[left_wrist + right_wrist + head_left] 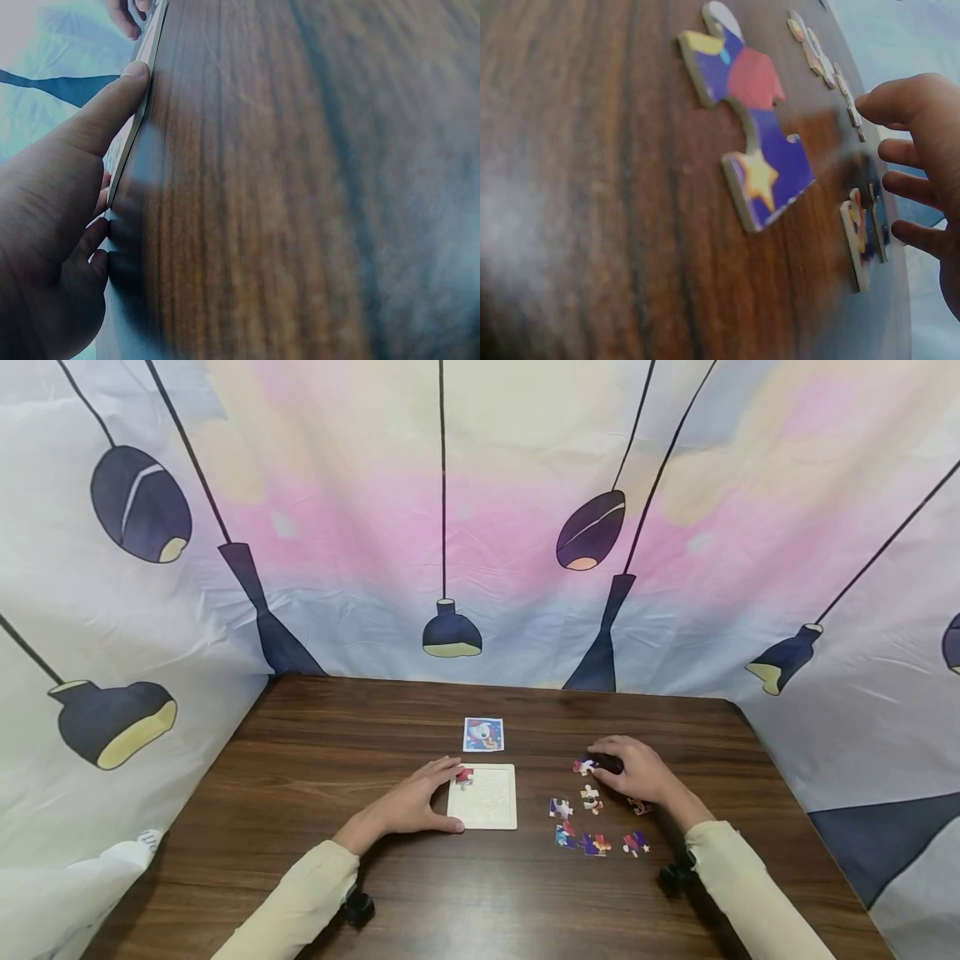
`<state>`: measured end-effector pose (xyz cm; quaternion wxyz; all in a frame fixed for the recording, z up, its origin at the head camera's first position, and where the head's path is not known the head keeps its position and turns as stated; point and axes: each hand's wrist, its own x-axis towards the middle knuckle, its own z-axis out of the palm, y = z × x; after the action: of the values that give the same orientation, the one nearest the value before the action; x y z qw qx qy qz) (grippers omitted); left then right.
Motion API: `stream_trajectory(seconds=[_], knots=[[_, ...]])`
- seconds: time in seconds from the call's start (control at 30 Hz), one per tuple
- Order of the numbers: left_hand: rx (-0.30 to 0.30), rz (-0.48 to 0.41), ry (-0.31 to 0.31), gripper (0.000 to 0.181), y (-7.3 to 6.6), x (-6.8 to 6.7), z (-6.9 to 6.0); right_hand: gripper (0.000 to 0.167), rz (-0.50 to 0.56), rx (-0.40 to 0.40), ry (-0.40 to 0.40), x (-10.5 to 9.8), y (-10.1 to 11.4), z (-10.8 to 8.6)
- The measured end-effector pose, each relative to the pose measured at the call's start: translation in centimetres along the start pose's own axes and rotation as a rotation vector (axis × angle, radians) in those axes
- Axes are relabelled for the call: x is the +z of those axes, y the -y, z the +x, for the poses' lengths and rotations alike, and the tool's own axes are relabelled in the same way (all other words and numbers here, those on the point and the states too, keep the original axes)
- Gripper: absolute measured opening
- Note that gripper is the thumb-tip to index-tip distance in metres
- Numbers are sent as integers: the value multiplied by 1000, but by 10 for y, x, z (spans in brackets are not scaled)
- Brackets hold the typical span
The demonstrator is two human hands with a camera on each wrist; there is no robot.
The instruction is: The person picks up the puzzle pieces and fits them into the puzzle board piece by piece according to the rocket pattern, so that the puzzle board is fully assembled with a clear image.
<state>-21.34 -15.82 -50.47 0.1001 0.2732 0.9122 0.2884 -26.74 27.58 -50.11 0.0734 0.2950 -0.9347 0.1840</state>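
My left hand [416,797] holds the left side of a square pale jigsaw tray [491,802], with its thumb at the front edge and fingers at the far left corner. In the left wrist view the thumb [112,105] presses the tray's edge. A red-and-white patch of jigsaw [464,776] fills the tray's upper left corner. My right hand [633,768] is low over the table, its fingertips beside a jigsaw piece [584,767]. The right wrist view shows those fingers [915,187] spread apart, nothing visible between them; a purple piece with a yellow star [791,161] lies nearer the camera.
Several loose jigsaw pieces [596,845] lie right of the tray, one [639,807] partly under the right wrist. A small picture card [483,735] lies behind the tray. The dark wooden table [337,718] meets a hanging cloth printed with lamps [517,643].
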Motion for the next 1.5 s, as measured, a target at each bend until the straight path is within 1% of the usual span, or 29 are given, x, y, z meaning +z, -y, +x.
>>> stream_trajectory(seconds=[0.27,0.4,0.57,0.8,1.2,1.5], knots=[[-5,-14,4,100,-3,-1,-1,37,-26,9,30,3,2,4],[-6,-9,6,100,-2,-2,-1,33,-29,7,45,3,2,6],[-13,-10,9,100,-2,-3,-2,30,-22,23,54,2,3,6],[-18,-7,9,100,-4,-4,-2,27,-19,18,43,2,4,6],[-24,4,14,99,-4,-4,-1,28,2,-2,-7,0,1,7],[-25,-5,18,100,-7,-5,-4,29,34,17,-10,-3,5,9]])
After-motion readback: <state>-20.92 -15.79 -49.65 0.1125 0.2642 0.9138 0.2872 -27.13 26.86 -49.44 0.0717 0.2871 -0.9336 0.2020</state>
